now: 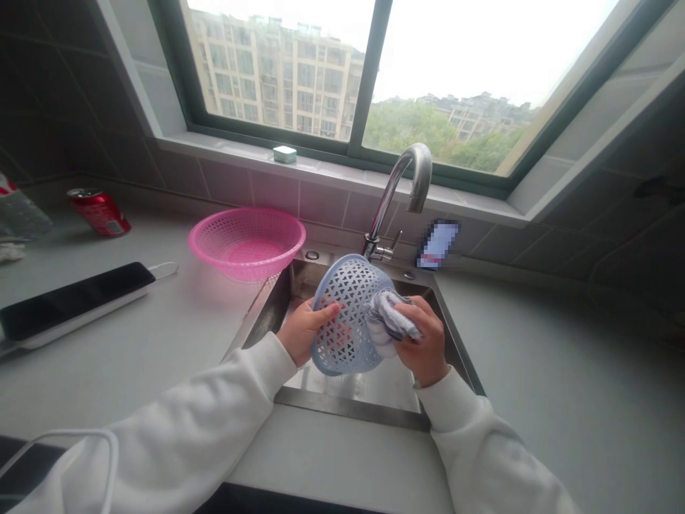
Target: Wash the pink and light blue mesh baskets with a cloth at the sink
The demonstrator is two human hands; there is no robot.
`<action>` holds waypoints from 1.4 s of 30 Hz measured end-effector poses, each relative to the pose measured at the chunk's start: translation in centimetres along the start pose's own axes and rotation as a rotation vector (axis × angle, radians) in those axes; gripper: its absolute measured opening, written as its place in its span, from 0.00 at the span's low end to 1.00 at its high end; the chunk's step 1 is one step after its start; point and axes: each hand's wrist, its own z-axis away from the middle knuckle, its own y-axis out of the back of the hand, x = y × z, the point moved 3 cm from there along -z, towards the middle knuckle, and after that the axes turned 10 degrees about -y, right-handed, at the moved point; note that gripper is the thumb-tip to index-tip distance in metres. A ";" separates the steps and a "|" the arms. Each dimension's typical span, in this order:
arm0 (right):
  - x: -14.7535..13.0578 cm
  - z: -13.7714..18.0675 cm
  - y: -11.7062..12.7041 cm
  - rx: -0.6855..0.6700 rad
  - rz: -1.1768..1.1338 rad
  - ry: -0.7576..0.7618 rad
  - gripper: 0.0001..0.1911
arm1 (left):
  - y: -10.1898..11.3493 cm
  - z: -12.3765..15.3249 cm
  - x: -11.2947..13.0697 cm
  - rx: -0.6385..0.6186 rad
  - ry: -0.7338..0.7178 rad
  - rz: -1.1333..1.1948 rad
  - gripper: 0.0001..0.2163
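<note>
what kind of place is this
Probably a home kitchen: a stainless steel sink with a curved chrome tap, grey countertop, and a pale blue perforated plastic basket and grey cloth held over it.

Overexposed daylight through window (374, 78), dim corners, fisheye-bent edges

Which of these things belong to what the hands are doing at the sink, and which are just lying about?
In use:
blue basket, held by the left hand
cloth, pressed to it by the right hand
sink, beneath them

Lying about:
pink basket
red can
black device
box on the sill
</note>
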 end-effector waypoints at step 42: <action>-0.8 0.5 -0.8 -0.080 -0.057 -0.024 0.14 | 0.9 -0.3 0.6 0.071 -0.148 0.037 0.23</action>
